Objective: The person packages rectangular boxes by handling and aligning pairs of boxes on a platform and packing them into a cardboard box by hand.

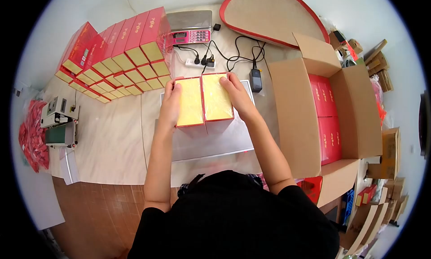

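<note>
Two gift boxes with yellow sides and red edges stand pressed side by side, their yellow faces shiny as if under clear film. My left hand is closed around the outer side of the left one, thumb at its top edge. Gripping the right one from its outer side is my right hand, with the thumb on the yellow face. Both boxes are over a grey metal plate on the table. The fingers beneath and behind the boxes are hidden.
Rows of stacked red and yellow boxes fill the back left. An open cardboard carton with red boxes inside stands at right. Behind are a scale, a power strip, cables and a red-rimmed tray. A small machine sits left.
</note>
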A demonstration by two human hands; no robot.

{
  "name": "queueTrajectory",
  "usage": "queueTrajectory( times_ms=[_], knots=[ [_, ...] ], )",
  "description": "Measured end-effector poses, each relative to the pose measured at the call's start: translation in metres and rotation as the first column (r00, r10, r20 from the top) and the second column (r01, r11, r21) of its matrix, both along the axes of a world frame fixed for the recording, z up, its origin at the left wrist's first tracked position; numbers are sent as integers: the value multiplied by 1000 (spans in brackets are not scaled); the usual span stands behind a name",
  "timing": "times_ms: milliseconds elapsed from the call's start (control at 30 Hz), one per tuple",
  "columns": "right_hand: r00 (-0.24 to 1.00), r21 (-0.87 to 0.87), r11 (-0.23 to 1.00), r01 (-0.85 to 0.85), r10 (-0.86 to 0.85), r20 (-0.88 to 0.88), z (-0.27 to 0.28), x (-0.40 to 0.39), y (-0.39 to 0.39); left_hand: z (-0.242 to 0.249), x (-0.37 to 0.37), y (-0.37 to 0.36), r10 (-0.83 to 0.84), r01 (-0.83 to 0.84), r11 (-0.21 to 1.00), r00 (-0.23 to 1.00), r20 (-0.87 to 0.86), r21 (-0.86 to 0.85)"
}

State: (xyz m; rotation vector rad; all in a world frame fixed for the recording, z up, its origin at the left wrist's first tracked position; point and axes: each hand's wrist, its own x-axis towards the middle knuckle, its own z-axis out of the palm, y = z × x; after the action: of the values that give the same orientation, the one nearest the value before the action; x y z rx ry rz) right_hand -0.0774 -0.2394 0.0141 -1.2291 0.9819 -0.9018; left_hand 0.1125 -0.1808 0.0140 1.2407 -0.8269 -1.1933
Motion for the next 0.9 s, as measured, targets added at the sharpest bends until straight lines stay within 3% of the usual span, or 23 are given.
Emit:
queueTrajectory(
  times_ms=[900],
  knots=[
    [999, 11, 999, -32, 32, 24, 2, -1, 0, 4, -1, -7, 30, -31, 999, 999, 22, 37]
  ],
)
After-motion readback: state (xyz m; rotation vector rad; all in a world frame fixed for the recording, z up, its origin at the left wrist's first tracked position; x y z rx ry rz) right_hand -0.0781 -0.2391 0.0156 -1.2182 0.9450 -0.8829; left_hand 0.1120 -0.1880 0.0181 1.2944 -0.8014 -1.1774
